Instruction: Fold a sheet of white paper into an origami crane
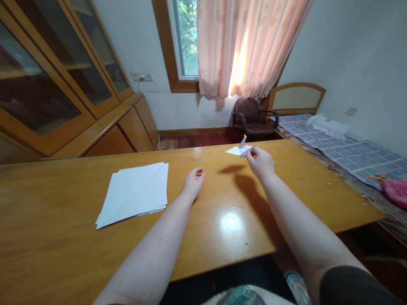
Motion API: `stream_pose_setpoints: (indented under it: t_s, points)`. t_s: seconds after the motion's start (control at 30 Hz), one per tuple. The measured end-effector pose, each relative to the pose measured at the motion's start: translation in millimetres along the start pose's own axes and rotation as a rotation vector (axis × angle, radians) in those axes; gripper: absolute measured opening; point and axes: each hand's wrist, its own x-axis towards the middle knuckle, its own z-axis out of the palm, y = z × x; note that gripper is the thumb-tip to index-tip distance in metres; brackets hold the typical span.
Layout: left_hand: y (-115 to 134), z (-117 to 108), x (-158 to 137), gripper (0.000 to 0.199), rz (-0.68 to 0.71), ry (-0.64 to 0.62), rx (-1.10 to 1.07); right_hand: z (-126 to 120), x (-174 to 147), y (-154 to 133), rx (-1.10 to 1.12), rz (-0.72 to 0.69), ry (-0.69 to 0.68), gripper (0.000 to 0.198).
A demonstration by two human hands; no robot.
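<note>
A folded white paper crane (241,149) is pinched between the thumb and fingers of my right hand (261,162). It is held above the far part of the wooden table, and its shadow falls on the wood beneath. One pointed wing sticks out to the left and a narrow folded strip rises upward. My left hand (193,184) rests on the table with loosely bent fingers, thumb apart, holding nothing. To its left lies a stack of white paper sheets (135,190), slightly fanned at the edges.
The glossy wooden table (203,237) spans the view. A brown armchair (249,116) stands beyond its far edge. On the right is a bed (337,148) with a checked cover. Glass-door cabinets (63,72) line the left wall, and a pink curtain (222,46) hangs at the window.
</note>
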Motion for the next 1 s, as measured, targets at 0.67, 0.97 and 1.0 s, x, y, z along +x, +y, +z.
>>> stream_pose_setpoints:
  t_s: [0.67, 0.97, 1.0]
  points:
    - [3.3, -1.3, -4.3, 0.032, -0.012, -0.048, 0.09, 19.0, 52.8, 152.5, -0.377, 0.318, -0.21, 0.041]
    - [8.8, -2.3, -6.2, 0.032, -0.019, -0.055, 0.116, 20.6, 49.2, 150.7, -0.388, 0.334, -0.202, 0.04]
    - [8.6, -2.3, -6.2, 0.032, -0.019, -0.057, 0.114, 20.9, 48.9, 150.7, -0.385, 0.339, -0.202, 0.04]
